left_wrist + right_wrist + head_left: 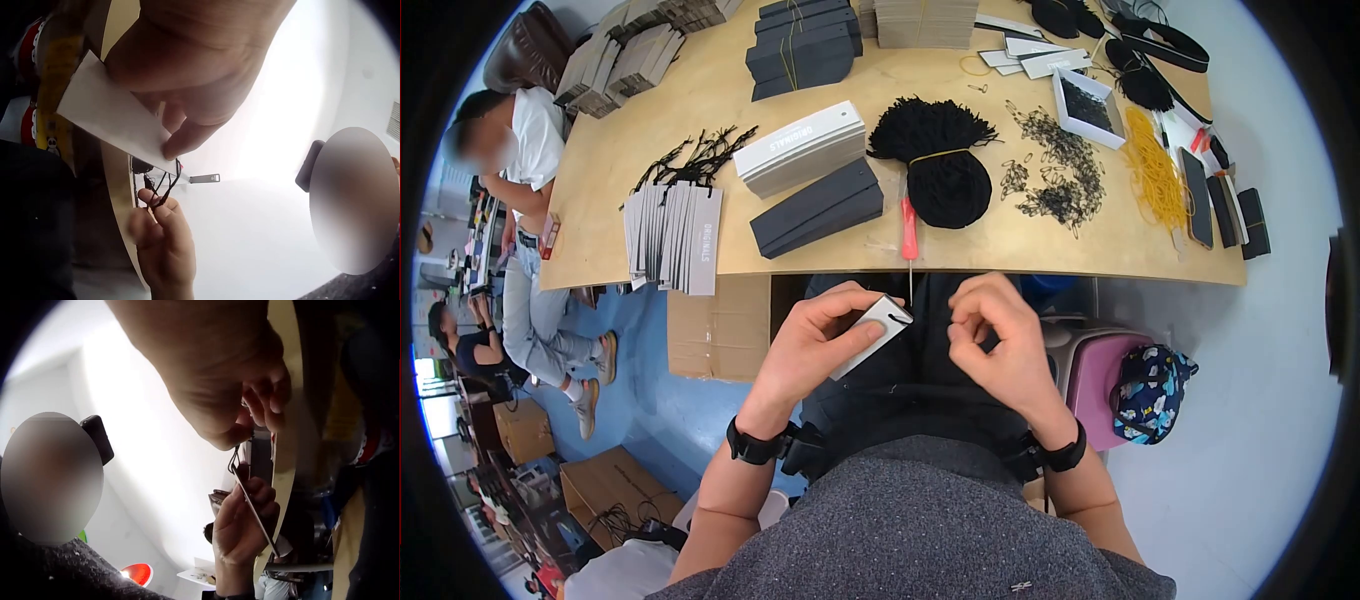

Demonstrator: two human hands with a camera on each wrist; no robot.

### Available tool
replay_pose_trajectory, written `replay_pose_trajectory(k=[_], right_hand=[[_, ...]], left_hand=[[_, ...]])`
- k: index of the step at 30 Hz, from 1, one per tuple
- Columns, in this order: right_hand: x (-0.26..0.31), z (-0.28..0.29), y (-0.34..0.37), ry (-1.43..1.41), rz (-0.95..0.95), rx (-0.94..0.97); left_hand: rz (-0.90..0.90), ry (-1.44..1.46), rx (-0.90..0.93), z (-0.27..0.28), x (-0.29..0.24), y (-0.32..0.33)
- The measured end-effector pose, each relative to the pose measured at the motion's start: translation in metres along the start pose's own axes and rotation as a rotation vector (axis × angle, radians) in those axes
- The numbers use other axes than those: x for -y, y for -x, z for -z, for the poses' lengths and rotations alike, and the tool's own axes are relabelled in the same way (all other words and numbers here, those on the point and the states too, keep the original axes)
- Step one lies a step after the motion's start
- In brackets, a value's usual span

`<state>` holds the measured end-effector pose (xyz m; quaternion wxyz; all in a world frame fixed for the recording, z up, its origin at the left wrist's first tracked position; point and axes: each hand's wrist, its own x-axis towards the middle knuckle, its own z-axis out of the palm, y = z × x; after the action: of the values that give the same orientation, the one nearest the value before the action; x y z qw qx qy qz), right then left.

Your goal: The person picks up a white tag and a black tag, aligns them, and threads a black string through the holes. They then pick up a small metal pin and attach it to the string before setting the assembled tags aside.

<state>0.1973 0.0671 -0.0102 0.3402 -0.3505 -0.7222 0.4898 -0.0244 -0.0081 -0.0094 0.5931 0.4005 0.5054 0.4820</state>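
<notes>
My left hand (812, 345) pinches a pale hang tag (868, 345) between thumb and fingers, tilted over my lap just off the table's front edge. A black cord (177, 181) runs through the tag's punched end. In both wrist views it spans the short gap to my right hand (1005, 345), whose thumb and fingertips pinch it. Straight ahead, a red-handled awl (909, 235) juts over the table edge, its metal shaft toward me. Left of it lie a dark stack of tags (815, 210) and a fanned pile of corded tags (675, 235).
On the table (1000, 250) lie a black cord bundle (945, 185), scattered small black pins (1055, 175), a white box (1090, 110), yellow strings (1150, 160) and a phone (1196, 200). A person (530, 190) sits at the left; a pink stool (1100, 390) stands at the right.
</notes>
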Motion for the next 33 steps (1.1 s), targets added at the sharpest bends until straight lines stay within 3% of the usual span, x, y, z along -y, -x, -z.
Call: replay_pose_trajectory(k=[3,5,6,8,12,14,17,20,24,26,29,32,33], right_hand=[[0.000,0.012,-0.003,0.130,0.038,-0.029],[-0.003,0.016,-0.002,-0.224,-0.106,-0.075],[-0.002,0.020,-0.003,-0.224,-0.106,-0.076],[0.001,0.032,-0.007,-1.000,-0.370,0.067],[-0.020,0.032,-0.006,-1.269,-0.352,0.147],[-0.026,0.034,-0.007,-1.241,-0.334,0.092],[-0.024,0.029,-0.007,-1.160,-0.309,-0.067],[-0.019,0.021,-0.006,-1.079,-0.273,-0.139],[-0.017,0.023,-0.007,-1.047,-0.243,-0.137],[-0.022,0.028,-0.009,-1.072,-0.228,-0.014],[0.012,0.024,-0.020,-0.953,-0.248,-0.006],[0.015,0.021,-0.020,-0.854,-0.174,0.078],[0.013,0.020,-0.018,-0.858,-0.169,0.084]], left_hand=[[0.044,-0.020,0.007,-0.003,-0.002,0.001],[0.079,-0.025,-0.002,-0.003,-0.001,0.002],[0.046,-0.041,0.011,-0.003,0.001,0.001],[0.013,-0.058,0.025,-0.003,0.002,0.002],[-0.152,-0.173,0.030,-0.005,0.002,0.006],[-0.186,-0.153,0.014,-0.004,-0.003,0.009],[-0.254,-0.416,0.117,-0.007,-0.014,0.014],[-0.186,-0.393,0.130,-0.007,-0.020,0.018],[-0.079,-0.365,0.096,-0.003,-0.044,0.026],[-0.065,-0.376,0.133,0.002,-0.054,0.029],[-0.002,-0.165,-0.042,0.013,-0.079,0.027],[-0.344,-0.145,-0.244,0.044,-0.098,0.002],[-0.350,-0.148,-0.280,0.064,-0.108,-0.007]])
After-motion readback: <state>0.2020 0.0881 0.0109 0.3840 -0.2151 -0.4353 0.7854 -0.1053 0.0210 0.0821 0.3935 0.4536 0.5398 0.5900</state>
